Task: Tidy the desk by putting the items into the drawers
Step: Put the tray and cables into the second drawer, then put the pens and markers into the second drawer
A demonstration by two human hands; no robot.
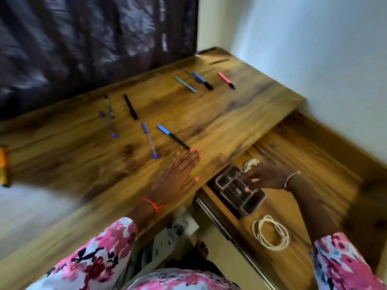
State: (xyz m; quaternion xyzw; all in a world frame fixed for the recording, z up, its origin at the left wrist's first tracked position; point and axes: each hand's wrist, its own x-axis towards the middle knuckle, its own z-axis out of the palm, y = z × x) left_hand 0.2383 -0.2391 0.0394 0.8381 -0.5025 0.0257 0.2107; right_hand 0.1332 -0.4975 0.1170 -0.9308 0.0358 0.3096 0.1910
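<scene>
Several pens lie scattered on the wooden desk. Nearest my left hand are a blue-capped black pen and a purple pen. That hand rests flat on the desktop, fingers spread, fingertips just short of the blue-capped pen's tip. To the right an open drawer holds a pinkish divided organizer tray. My right hand reaches into the tray, fingers pinched low over a compartment; whether it grips anything is hidden by blur. A coiled white cable lies in the drawer's front part.
More pens lie farther back: a black pen, a teal pen, a blue-and-black marker, a pink pen. A white bundle sits behind the tray. Dark curtain at the back, white wall at right, yellow object at left edge.
</scene>
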